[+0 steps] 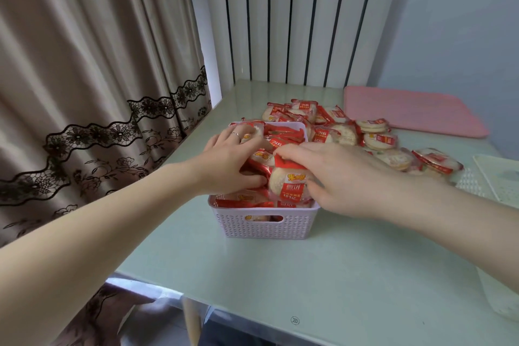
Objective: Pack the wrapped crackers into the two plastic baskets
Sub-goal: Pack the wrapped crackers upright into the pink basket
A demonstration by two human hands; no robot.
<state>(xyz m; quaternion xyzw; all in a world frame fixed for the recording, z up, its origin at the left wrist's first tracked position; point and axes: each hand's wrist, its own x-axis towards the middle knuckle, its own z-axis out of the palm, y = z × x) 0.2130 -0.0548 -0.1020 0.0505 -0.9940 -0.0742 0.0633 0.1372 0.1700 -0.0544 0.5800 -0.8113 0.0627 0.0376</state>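
A lilac basket (264, 223) is set on the counter (323, 270), filled with wrapped crackers. One cracker pack (290, 181) is pinched by the right hand (334, 174); neighbouring packs are gripped by the curled left hand (230, 160). More loose crackers (373, 135) are piled behind.

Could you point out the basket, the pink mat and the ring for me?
basket (264, 226): head view, its near lattice wall below the handle slot.
pink mat (412, 111): head view, middle of its top.
ring (236, 135): head view, band on a left-hand finger.
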